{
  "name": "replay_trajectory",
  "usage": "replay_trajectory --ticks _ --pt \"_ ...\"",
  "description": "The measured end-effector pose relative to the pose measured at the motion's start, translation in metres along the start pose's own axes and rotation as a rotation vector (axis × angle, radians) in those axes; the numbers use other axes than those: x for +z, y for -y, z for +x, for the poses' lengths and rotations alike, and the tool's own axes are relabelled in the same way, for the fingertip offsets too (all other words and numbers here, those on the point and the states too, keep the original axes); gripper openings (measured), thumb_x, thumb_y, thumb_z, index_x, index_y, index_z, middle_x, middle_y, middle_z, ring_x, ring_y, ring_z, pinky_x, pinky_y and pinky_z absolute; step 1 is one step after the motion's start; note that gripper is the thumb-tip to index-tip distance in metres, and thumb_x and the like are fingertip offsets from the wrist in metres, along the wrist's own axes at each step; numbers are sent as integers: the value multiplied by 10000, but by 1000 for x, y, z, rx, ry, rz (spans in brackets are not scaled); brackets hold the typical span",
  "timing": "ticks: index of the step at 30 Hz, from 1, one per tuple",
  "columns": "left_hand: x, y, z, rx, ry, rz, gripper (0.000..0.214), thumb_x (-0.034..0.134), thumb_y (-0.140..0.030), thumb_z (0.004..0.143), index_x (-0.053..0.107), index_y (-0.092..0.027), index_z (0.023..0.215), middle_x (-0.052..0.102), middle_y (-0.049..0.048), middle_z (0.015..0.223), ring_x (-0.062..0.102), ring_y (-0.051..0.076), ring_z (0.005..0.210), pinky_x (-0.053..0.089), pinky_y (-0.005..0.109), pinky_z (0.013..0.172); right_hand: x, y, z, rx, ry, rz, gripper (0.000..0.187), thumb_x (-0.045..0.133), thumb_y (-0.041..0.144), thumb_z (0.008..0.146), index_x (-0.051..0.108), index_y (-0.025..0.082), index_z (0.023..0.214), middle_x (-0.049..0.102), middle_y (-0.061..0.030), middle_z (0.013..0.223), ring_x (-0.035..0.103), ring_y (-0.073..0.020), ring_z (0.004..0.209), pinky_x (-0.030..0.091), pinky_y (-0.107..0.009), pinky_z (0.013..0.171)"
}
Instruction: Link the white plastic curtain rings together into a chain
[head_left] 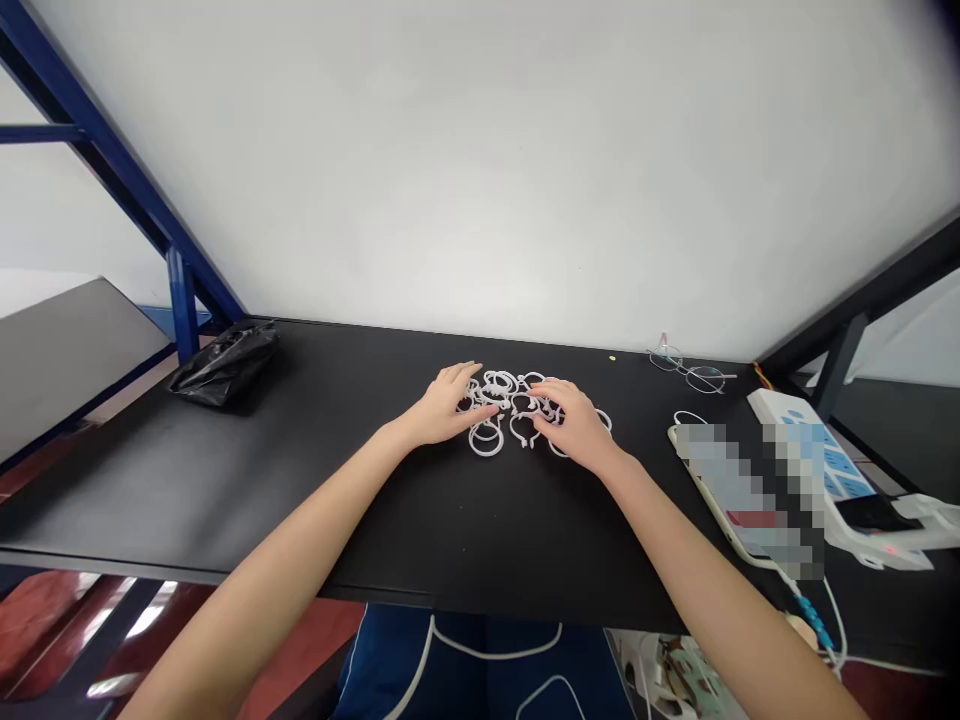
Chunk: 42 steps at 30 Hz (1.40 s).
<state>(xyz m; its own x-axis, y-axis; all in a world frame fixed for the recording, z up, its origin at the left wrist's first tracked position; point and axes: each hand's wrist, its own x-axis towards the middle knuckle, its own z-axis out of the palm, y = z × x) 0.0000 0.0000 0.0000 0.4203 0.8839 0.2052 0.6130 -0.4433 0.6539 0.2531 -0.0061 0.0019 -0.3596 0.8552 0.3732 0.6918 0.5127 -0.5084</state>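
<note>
A loose heap of several white plastic rings (486, 440), some with small knobbed ends like shower curtain rings, lies on the black table (322, 400). My left hand (442, 405) rests at the heap's left side, fingers stretched out and thumb reaching over the rings. On the right side, my right hand (574, 420) spreads over other rings, its thumb and fingers apart. Both hands touch or hover just at the rings; neither has a ring visibly gripped. Part of the heap is hidden under the fingers.
A crumpled black plastic bag (229, 362) lies at the back left. Eyeglasses (686, 370) are at the back right. Closer on the right are a phone (720, 500) with a cable and a white power strip (836, 465). Blue metal framing (180, 300) borders the left side.
</note>
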Motion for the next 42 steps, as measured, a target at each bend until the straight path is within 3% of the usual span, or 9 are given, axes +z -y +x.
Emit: replay_trajectory --ticks 5,13,22,28,36,42 --pt "-20 3 2 -23 -3 -77 491 500 -393 873 481 -244 1340 443 78 1463 367 280 1374 398 448 1085 0 1 -1 2 -26 14 284 572 181 773 698 235 1021 690 -78 1158 566 -309 1186 413 -541 1032" --pt "-19 13 5 -51 1 -102 527 445 -164 750 519 -191 1271 541 100 1327 489 255 1261 488 417 991 -2 6 -1 -14 -23 33 233 562 184 799 697 224 984 690 -88 1163 577 -298 1179 431 -525 1026" --pt "-16 17 8 10 -65 -10 390 506 -184 768 594 -200 1147 635 81 1156 605 235 1081 505 409 953 0 5 -2 -23 -48 45 229 549 163 813 713 218 963 698 -93 1150 583 -299 1172 437 -524 1018" --pt "-16 18 8 10 -66 -42 343 546 -229 771 609 -196 1106 667 71 1139 621 236 1069 523 384 909 3 4 -1 -80 -118 57 185 553 159 821 708 211 907 723 -95 1080 623 -291 1093 473 -519 973" --pt "-16 16 8 -11 -78 -156 259 584 -249 774 639 -178 1018 698 54 958 658 183 863 556 338 814 2 5 -1 -113 -161 47 156 555 152 826 691 211 876 734 -95 1040 642 -285 1059 492 -507 949" --pt "-16 16 8 10 -93 -162 226 584 -261 795 655 -176 992 703 51 919 652 171 832 555 313 776 3 5 -1 -116 -180 54 151 561 155 831 693 218 866 740 -86 1018 646 -283 1051 492 -512 943"
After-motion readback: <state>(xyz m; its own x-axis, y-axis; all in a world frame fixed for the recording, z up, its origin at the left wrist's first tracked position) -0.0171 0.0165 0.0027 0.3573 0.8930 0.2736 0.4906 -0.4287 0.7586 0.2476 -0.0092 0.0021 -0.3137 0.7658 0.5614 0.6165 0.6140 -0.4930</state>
